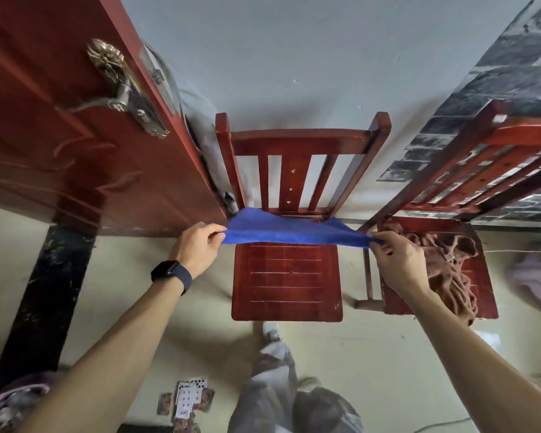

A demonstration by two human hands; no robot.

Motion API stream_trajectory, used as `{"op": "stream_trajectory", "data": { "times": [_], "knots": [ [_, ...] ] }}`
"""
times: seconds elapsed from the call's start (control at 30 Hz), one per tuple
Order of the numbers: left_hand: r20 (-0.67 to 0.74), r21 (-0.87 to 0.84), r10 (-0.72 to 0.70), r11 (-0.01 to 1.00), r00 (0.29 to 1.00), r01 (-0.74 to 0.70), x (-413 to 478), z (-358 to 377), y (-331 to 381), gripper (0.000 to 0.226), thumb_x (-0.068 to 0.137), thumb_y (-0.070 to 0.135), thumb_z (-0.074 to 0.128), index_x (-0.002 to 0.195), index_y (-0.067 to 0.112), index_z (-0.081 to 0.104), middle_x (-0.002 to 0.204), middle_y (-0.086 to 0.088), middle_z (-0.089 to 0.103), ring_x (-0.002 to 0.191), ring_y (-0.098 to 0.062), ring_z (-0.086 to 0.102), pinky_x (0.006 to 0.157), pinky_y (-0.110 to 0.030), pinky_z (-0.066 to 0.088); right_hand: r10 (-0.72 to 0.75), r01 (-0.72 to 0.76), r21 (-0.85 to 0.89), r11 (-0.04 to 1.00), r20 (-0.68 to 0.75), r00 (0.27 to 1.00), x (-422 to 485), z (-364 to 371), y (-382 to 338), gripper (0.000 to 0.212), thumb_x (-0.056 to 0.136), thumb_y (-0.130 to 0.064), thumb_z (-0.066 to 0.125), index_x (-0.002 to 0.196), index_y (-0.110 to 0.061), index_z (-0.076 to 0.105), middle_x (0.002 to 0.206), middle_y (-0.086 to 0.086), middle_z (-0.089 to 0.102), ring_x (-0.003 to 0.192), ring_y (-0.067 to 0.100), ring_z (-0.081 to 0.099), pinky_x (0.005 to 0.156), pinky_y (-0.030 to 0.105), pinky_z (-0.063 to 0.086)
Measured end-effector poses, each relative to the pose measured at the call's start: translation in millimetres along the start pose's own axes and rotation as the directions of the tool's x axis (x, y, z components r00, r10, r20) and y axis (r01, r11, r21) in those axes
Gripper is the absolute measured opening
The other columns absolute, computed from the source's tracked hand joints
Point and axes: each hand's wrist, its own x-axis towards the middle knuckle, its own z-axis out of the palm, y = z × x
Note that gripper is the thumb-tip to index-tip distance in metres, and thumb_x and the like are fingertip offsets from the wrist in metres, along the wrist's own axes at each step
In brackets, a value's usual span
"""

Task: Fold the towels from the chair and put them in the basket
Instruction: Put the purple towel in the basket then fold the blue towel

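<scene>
Pale floor (388, 354) and a grey wall frame the head view, with a red door (60, 135) standing open on the left and playing cards (188, 398) scattered near the person's feet. Two red wooden chairs stand side by side against the wall.

Over the back part of the middle chair (288, 276), a blue towel (291, 232) is stretched flat and taut between both hands. The left hand (200, 248), with a watch (171, 275) on its wrist, pinches the towel's left end between thumb and curled fingers. The right hand (394, 260) pinches the right end the same way. Whether the towel's far edge touches the seat cannot be told.

On the right chair (397, 295) a brown heap of cloth (447, 260) lies crumpled, probably towels waiting their turn. No basket can be made out with certainty; the blurred purple shapes at the frame's edges are too unclear to name.

The step in hand looks like the first fold of the blue towel, which is spread but not yet doubled. The next move probably calls for laying it on the seat or bringing the two ends together with the corners matched, keeping the cloth taut so that it does not bunch.
</scene>
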Motion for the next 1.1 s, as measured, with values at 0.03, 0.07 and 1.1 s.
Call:
{"op": "stream_trajectory", "data": {
  "times": [0.03, 0.07, 1.1],
  "knots": [
    [0.017, 0.003, -0.021, 1.000, 1.000, 0.021, -4, 5, -3, 0.020, 0.092, 0.017, 0.061, 0.108, 0.017, 0.073, 0.096, -0.009, 0.066, 0.091, -0.029, 0.064, 0.082, -0.034, 0.049, 0.006, -0.006, 0.005, 1.000, 0.007, 1.000, -3, 3, 1, 0.017, 0.089, -0.022, 0.068, 0.105, -0.021, 0.074, 0.092, 0.000, 0.073, 0.083, 0.020, 0.067, 0.078, 0.033, 0.053],
    [0.041, 0.015, -0.048, 0.999, 0.998, 0.047, -9, 10, -7, 0.021, 0.093, 0.017, 0.059, 0.109, 0.015, 0.072, 0.099, -0.010, 0.066, 0.093, -0.030, 0.063, 0.083, -0.035, 0.049, 0.011, -0.011, 0.005, 1.000, 0.025, 1.000, -6, 5, 3, 0.016, 0.089, -0.023, 0.068, 0.104, -0.020, 0.074, 0.090, 0.000, 0.073, 0.083, 0.020, 0.067, 0.078, 0.034, 0.053],
    [0.035, -0.024, -0.381, 0.924, 0.924, 0.382, 164, 235, -120, 0.012, 0.098, 0.027, 0.051, 0.100, 0.026, 0.064, 0.099, -0.002, 0.067, 0.092, -0.029, 0.061, 0.077, -0.035, 0.049, 0.366, -0.374, 0.006, 0.927, 0.198, 0.909, 132, 257, 105, 0.026, 0.100, -0.028, 0.047, 0.119, -0.021, 0.064, 0.101, 0.011, 0.072, 0.086, 0.030, 0.069, 0.065, 0.029, 0.049]
  ]
}}
